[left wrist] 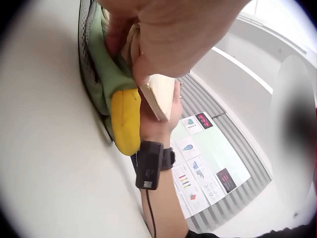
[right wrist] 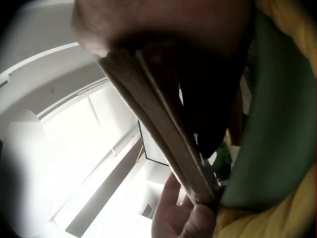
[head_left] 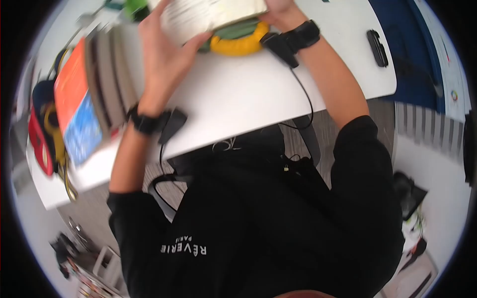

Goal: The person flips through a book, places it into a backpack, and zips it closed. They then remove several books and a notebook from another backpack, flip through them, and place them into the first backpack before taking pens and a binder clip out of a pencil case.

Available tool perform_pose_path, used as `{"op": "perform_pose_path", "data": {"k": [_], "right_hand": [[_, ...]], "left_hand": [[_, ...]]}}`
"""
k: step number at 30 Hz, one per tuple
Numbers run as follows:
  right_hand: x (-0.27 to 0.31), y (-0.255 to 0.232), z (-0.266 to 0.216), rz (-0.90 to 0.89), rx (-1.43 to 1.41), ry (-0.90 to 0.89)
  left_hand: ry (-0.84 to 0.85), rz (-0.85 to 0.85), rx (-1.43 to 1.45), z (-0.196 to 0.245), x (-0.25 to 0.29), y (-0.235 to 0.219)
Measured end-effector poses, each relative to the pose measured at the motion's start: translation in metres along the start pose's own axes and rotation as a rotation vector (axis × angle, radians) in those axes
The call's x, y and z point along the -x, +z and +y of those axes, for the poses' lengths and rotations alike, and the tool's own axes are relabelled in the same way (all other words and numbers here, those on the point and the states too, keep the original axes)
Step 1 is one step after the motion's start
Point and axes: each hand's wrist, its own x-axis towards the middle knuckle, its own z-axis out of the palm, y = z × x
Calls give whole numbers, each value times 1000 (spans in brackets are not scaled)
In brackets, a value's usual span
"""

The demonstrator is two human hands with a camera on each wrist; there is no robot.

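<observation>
A book (head_left: pixel 213 15) with cream pages is held between both hands above the white table, at the top of the head view. My left hand (head_left: pixel 166 54) grips one end, its thumb on the book's edge in the right wrist view. My right hand (head_left: pixel 285 12) holds the other end, its fingers in deep shadow behind the book (right wrist: pixel 158 119). Right beside the book is a green fabric item with a puffy yellow edge (head_left: pixel 238 45), a bag or pouch by its look. In the left wrist view the left fingers overlap its green fabric (left wrist: pixel 101 64).
Several thick books (head_left: pixel 107 74) stand at the table's left, beside an orange and blue cover (head_left: pixel 79 104). A red, navy and yellow item (head_left: pixel 44 129) lies at the left edge. A black case (head_left: pixel 377 48) lies far right. Cables hang from both wrist cameras.
</observation>
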Motion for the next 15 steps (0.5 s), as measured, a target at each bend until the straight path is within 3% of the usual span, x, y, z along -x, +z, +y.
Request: {"op": "perform_pose_path", "data": {"k": [1, 3, 5, 9, 15], "right_hand": [[0, -9, 5, -35, -57, -25], [13, -20, 12, 159, -118, 55], [34, -8, -1, 284, 513, 73], [25, 5, -11, 260, 350, 234], [27, 2, -8, 287, 308, 241]], "left_hand": [[34, -40, -102, -5, -3, -6], [-246, -99, 12, 12, -1, -6], [-235, -112, -56, 17, 7, -6], [-244, -138, -63, 22, 6, -11], [-246, -136, -116, 20, 1, -16]]}}
